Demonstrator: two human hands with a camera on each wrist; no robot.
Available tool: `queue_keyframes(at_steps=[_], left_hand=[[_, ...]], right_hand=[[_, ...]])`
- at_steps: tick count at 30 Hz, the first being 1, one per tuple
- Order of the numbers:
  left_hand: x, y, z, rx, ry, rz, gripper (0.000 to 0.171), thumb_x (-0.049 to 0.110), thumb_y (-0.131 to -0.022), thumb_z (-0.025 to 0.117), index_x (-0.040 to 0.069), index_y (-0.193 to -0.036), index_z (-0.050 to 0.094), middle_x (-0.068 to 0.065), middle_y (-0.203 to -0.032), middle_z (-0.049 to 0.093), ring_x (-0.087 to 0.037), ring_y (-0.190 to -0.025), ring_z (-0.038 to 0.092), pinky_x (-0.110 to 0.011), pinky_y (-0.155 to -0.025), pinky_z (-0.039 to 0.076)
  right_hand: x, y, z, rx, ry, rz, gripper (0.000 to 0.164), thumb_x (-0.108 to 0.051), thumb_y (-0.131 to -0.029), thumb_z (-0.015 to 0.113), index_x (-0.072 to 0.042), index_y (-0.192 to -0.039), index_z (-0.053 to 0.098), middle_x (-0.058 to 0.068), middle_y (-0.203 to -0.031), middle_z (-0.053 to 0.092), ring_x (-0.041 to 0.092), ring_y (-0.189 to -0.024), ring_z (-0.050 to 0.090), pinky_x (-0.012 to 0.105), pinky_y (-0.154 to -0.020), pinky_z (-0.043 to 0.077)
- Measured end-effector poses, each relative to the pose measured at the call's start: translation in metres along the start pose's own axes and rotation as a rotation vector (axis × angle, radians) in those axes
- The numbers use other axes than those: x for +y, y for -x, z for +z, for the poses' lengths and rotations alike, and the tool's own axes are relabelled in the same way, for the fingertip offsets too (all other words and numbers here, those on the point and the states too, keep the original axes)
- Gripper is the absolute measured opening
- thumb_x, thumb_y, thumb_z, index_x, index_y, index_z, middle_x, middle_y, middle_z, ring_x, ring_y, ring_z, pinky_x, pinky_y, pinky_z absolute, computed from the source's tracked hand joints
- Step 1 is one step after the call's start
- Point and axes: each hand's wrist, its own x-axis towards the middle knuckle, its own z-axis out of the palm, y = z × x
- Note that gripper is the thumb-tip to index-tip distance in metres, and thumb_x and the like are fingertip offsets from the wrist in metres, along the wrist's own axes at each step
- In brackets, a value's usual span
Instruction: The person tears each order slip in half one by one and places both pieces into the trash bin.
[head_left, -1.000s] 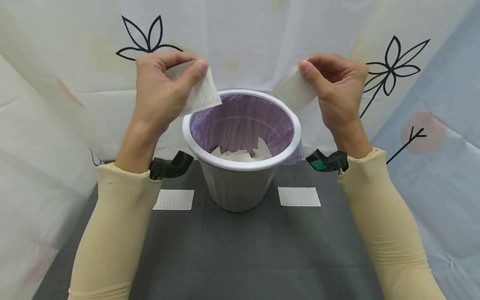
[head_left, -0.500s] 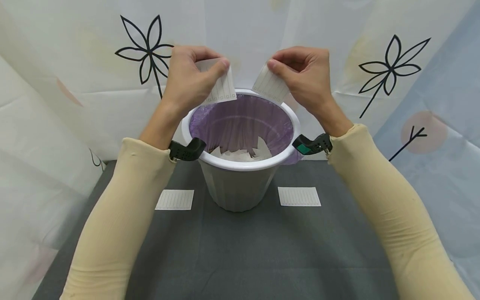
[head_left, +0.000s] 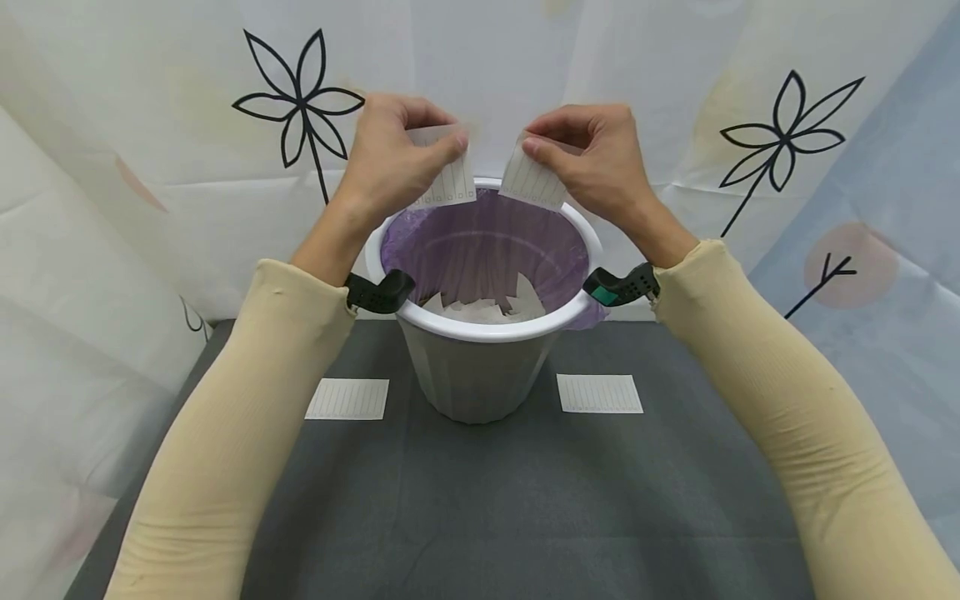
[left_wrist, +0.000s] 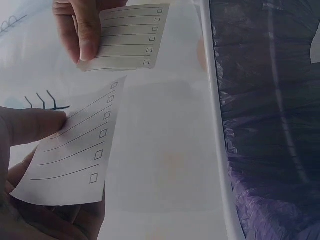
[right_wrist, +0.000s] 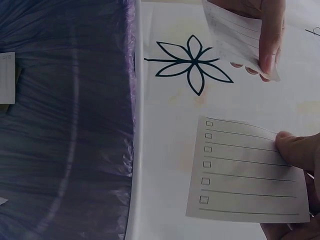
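Observation:
Above the back rim of a trash bin (head_left: 480, 375), my left hand (head_left: 393, 158) pinches a lined slip of paper (head_left: 453, 183) between thumb and fingers. Opposite it, my right hand (head_left: 592, 162) pinches a second lined slip (head_left: 528, 179). The left wrist view shows a row of small checkboxes along the edge of the left slip (left_wrist: 82, 150), which curves slightly; the right wrist view shows the same on the right slip (right_wrist: 245, 172). A gap separates the two slips. A purple liner (head_left: 487, 242) lines the bin, with several white paper pieces (head_left: 487, 310) at its bottom.
On the dark grey table (head_left: 480, 517), one lined slip (head_left: 348, 399) lies left of the bin and another slip (head_left: 599, 393) lies right of it. A white curtain (head_left: 495, 67) with flower drawings hangs close behind the bin.
Both hands have come inward from either side of the bin, bringing their slips close together above the back rim. In the last half second they shifted only slightly, the right hand a little lower.

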Motion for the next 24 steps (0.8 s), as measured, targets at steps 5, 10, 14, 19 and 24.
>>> queue_keyframes(at_steps=[5, 10, 14, 19, 24], left_hand=[[-0.002, 0.001, 0.000, -0.028, 0.016, -0.001, 0.024, 0.014, -0.094, 0.072, 0.000, -0.113, 0.075, -0.011, -0.111, 0.072, -0.018, -0.098, 0.063, -0.027, -0.082, 0.050], [-0.003, 0.002, 0.000, -0.078, 0.027, -0.019, 0.025, 0.014, -0.094, 0.073, 0.002, -0.116, 0.073, -0.009, -0.107, 0.072, -0.017, -0.095, 0.066, -0.027, -0.085, 0.051], [-0.004, 0.004, -0.001, -0.103, 0.023, -0.033, 0.027, 0.015, -0.094, 0.073, 0.004, -0.119, 0.072, -0.008, -0.106, 0.072, -0.017, -0.096, 0.066, -0.027, -0.087, 0.050], [-0.004, 0.010, -0.003, -0.098, 0.021, -0.025, 0.027, 0.016, -0.094, 0.073, 0.004, -0.119, 0.072, -0.008, -0.106, 0.072, -0.017, -0.096, 0.066, -0.028, -0.086, 0.050], [-0.008, 0.022, -0.012, -0.066, 0.010, -0.013, 0.026, 0.017, -0.093, 0.073, 0.005, -0.117, 0.073, -0.006, -0.104, 0.072, -0.017, -0.095, 0.066, -0.028, -0.084, 0.050]], right_hand=[[0.000, 0.000, -0.001, -0.020, 0.032, -0.012, 0.011, -0.003, -0.088, 0.078, 0.004, -0.096, 0.077, 0.007, -0.089, 0.075, 0.013, -0.074, 0.071, 0.021, -0.072, 0.055], [0.000, 0.001, -0.003, -0.046, 0.048, 0.002, 0.014, -0.005, -0.087, 0.079, 0.003, -0.098, 0.077, 0.005, -0.088, 0.075, 0.013, -0.075, 0.071, 0.021, -0.073, 0.054], [-0.001, 0.003, -0.004, -0.062, 0.049, -0.006, 0.016, -0.005, -0.086, 0.080, 0.003, -0.099, 0.077, 0.004, -0.088, 0.075, 0.013, -0.075, 0.071, 0.022, -0.074, 0.054], [-0.005, 0.010, -0.007, -0.073, 0.036, -0.023, 0.017, -0.004, -0.085, 0.080, 0.004, -0.100, 0.077, 0.003, -0.089, 0.075, 0.013, -0.077, 0.071, 0.022, -0.075, 0.055], [-0.008, 0.022, -0.016, -0.049, 0.013, -0.009, 0.017, -0.003, -0.084, 0.081, 0.002, -0.099, 0.078, 0.001, -0.090, 0.076, 0.013, -0.079, 0.072, 0.021, -0.077, 0.055]])
